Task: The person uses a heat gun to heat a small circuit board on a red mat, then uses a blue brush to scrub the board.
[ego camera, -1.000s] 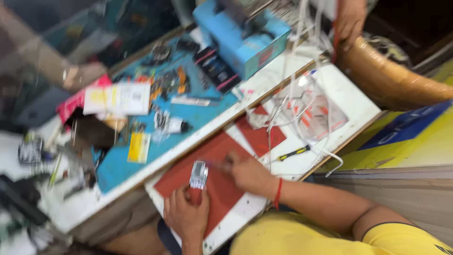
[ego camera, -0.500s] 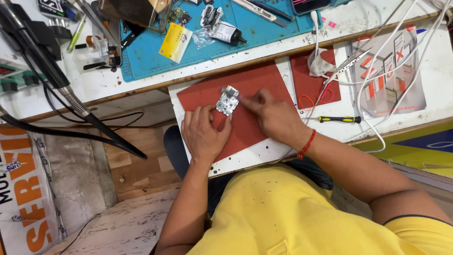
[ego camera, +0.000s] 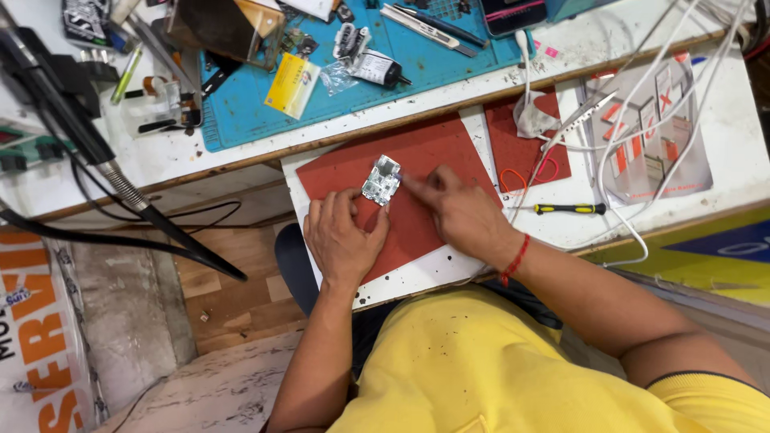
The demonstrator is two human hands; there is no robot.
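Barely shifting since half a second ago, circuit board (ego camera: 382,180) lying on the red mat (ego camera: 449,148). Looking light, stiff, fragile; best gripping by bare edges. Steadying its lower edge with left hand (ego camera: 343,239), fingers loosely curled; pressing its right edge with right hand (ego camera: 461,215), forefinger extended, holding nothing.

view – is swinging further over the bench | circuit board (ego camera: 382,180) – is sitting nearer the red mat's (ego camera: 449,148) upper edge | right hand (ego camera: 463,215) – is now pointing at it

Right hand (ego camera: 461,212) is hiding its tool tip; circuit board (ego camera: 382,180) parts too small to tell; phone (ego camera: 513,12) cut off at top.
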